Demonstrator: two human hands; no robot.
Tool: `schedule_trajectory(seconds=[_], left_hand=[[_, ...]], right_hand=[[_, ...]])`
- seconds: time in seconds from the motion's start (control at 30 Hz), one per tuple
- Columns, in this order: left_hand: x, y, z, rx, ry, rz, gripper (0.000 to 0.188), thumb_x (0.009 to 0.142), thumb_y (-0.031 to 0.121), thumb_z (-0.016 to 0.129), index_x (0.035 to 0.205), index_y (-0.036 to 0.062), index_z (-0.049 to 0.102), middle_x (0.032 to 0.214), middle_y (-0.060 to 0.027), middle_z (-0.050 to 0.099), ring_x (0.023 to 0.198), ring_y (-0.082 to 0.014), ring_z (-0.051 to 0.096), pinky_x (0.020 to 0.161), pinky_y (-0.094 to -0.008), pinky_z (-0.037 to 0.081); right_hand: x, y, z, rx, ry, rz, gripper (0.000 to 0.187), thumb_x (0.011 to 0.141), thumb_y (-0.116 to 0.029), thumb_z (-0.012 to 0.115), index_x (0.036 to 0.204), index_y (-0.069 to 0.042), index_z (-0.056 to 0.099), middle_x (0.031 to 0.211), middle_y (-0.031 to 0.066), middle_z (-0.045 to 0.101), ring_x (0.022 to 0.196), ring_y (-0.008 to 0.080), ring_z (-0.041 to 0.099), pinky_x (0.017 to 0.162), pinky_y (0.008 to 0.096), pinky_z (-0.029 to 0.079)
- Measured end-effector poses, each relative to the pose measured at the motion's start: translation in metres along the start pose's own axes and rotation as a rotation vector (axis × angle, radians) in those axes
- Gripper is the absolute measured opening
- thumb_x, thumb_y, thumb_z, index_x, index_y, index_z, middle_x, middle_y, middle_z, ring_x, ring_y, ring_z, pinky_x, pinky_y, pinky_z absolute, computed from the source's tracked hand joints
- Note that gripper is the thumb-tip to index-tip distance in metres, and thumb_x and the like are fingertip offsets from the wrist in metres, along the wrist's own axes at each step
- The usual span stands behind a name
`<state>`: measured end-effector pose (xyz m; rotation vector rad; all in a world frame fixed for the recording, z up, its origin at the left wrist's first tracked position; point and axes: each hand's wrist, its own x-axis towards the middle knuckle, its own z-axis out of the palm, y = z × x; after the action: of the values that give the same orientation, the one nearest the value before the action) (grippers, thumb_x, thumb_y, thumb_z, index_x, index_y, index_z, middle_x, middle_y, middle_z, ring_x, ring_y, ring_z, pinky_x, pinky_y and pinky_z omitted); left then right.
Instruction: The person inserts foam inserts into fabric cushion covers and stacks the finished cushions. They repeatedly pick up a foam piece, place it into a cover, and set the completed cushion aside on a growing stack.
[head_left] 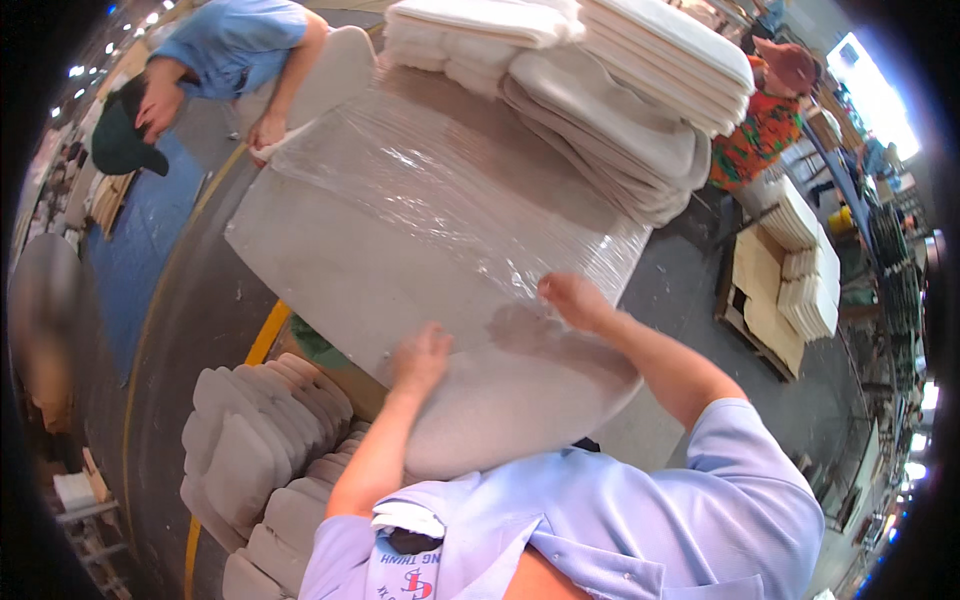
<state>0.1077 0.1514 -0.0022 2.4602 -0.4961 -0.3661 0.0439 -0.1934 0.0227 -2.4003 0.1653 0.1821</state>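
A grey, rounded foam pad (510,410) lies in front of me at the near edge of the work table (330,240). My left hand (422,360) rests at the pad's left far edge, its slightly blurred fingers stretched forward. Over the pad's far right side, my right hand (578,302) is closed with its fingers curled; anything inside it is hidden. A shadow falls on the pad below that hand. Clear plastic film (430,190) is spread across the table beyond both hands, wrinkled and shiny.
White pads (660,60) and grey pads (610,135) are stacked at the table's far side. More grey pads (250,450) stand at left. A co-worker in blue (230,50) touches the far left corner. Another person (765,120) stands far right, near a loaded pallet (760,290).
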Motion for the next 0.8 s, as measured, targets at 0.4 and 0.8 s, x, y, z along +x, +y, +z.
schedule_trajectory(seconds=[0.4,0.8], left_hand=[[-0.173,0.004,-0.08,-0.149,-0.319,-0.503,0.075,0.106,0.047,0.052,0.155,-0.0094,0.04,0.144,-0.0349,0.055,0.137,-0.047,0.053,0.116,-0.0485,0.041],[-0.138,0.007,-0.05,-0.146,-0.351,-0.721,0.074,0.109,0.04,0.045,0.159,-0.0118,0.028,0.155,-0.041,0.041,0.144,-0.0509,0.044,0.12,-0.0495,0.036]], right_hand=[[-0.104,-0.008,-0.068,0.114,-0.445,0.66,0.069,0.106,-0.054,0.052,0.146,0.001,0.055,0.139,0.0239,0.066,0.131,0.038,0.062,0.11,0.0453,0.047],[-0.076,0.01,-0.031,-0.106,-0.49,0.736,0.078,0.107,-0.055,0.044,0.155,0.007,0.04,0.149,0.0325,0.054,0.142,0.0461,0.05,0.118,0.0475,0.039]])
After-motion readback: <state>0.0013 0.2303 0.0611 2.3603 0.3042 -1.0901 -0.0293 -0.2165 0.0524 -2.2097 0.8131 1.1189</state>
